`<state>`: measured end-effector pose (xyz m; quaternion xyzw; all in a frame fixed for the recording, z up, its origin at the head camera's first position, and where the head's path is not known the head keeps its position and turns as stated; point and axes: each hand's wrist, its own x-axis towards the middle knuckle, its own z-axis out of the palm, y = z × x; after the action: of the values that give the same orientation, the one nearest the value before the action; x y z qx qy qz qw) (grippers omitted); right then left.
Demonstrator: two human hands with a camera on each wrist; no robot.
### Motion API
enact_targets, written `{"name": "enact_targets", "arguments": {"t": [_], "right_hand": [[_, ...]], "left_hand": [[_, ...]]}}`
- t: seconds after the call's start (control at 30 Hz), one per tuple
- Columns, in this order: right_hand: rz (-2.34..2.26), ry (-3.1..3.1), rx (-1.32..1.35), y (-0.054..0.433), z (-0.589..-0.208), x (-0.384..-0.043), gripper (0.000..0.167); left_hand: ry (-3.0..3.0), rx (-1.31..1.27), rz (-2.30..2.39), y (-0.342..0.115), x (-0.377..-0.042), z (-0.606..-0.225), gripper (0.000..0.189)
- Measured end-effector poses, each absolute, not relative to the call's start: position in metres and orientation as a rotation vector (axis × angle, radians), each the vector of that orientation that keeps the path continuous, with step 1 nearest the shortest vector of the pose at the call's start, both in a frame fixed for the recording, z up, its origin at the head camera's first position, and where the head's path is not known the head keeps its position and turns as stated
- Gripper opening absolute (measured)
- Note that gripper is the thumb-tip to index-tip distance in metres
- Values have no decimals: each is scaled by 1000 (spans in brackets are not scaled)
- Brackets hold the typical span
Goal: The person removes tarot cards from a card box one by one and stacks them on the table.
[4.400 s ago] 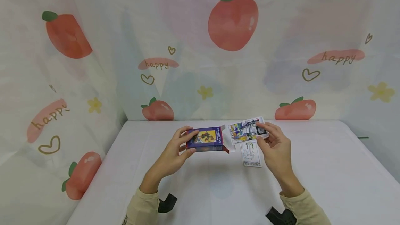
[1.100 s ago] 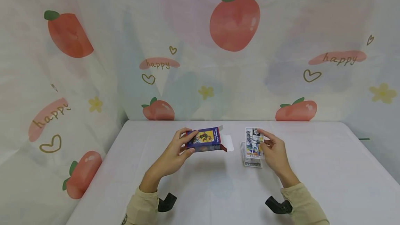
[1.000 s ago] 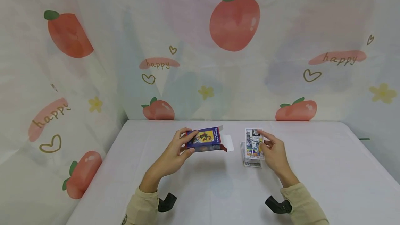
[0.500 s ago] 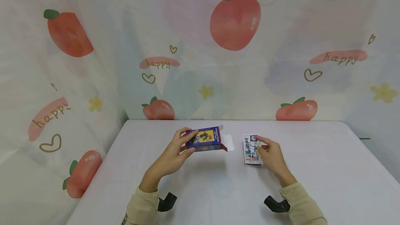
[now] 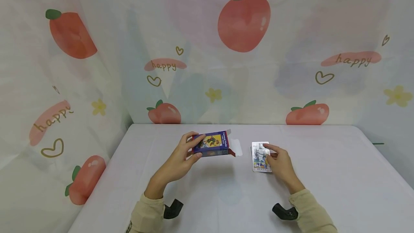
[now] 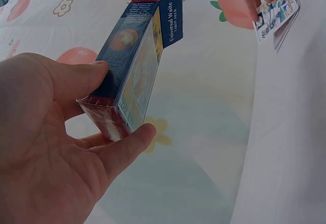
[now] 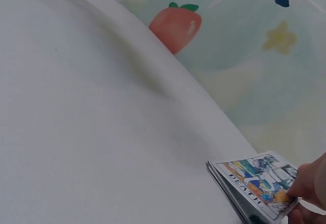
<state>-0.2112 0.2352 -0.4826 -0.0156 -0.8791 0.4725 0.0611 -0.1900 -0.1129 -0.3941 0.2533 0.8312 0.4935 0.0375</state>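
My left hand (image 5: 181, 157) grips a blue tarot card box (image 5: 211, 144) above the table, fingers on its far side and thumb on the near side. The box lies sideways, its open end with spread flaps facing right; "Universal Waite Tarot Deck" shows on a flap (image 6: 174, 20) in the left wrist view. To the right, my right hand (image 5: 283, 166) pinches the right edge of a tarot card (image 5: 260, 155) marked "DEATH". That card lies over a small stack of cards (image 7: 226, 188), nearly lined up with it; in the right wrist view a narrow gap shows beneath its edge.
A white cloth covers the table (image 5: 213, 197). Behind and to the left hangs a fruit-printed backdrop (image 5: 194, 28). Black wrist cameras (image 5: 173, 209) sit under both sleeves.
My right hand has taken the Death card from beside the box's open end, turned it upright and lowered it onto the stack. The left hand and box have stayed almost still.
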Motion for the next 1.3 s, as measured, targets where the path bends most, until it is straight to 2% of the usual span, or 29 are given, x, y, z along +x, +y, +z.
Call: {"name": "enact_targets", "arguments": {"t": [0.47, 1.3], "right_hand": [[1176, -2709, 1, 236, -496, -212, 49], [1108, -2724, 20, 238, -505, -213, 45]], "left_hand": [[2576, 761, 1474, -112, -190, -392, 54], [2555, 757, 1469, -112, -190, -393, 55]]}}
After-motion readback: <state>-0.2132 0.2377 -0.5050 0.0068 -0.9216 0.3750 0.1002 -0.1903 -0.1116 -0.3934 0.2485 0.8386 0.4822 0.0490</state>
